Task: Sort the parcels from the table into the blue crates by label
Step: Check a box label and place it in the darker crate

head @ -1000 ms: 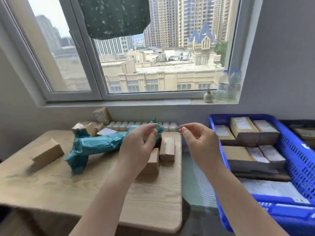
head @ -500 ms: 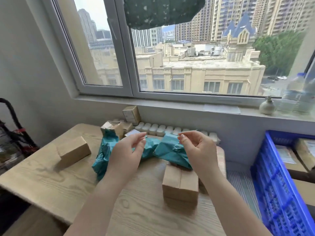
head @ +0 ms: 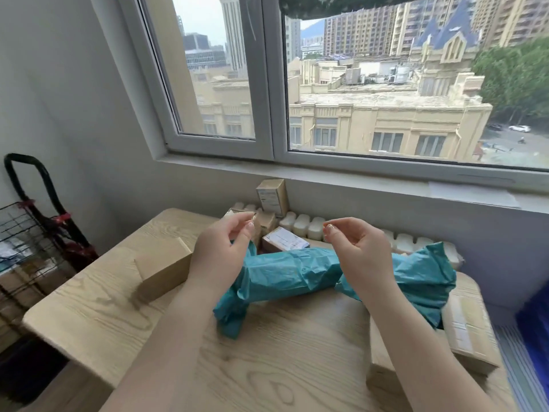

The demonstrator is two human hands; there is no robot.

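Nearest me, the wooden tabletop [head: 261, 373] carries a brown box [head: 463, 331] at its right edge. Above the wood both hands hover with curled fingers: the left hand [head: 221, 252] and the right hand [head: 361, 251] each bring thumb and fingertips close together, and I cannot tell whether either pinches anything; neither grips a parcel. They seem poised over the long teal parcel [head: 297, 273], probably about to lift it or turn it to find its label. It lies crosswise just under them, crumpled ends splayed. Left of it sits a plain cardboard box [head: 162, 267]. Further back, a small labelled box [head: 282, 240] lies flat, and another box [head: 271, 196] stands upright against the wall below the window [head: 371, 84]. Of the blue crate [head: 534, 316] only a sliver shows at the right edge, so I cannot tell what it holds. A wire cart [head: 32, 233] stands at the left.
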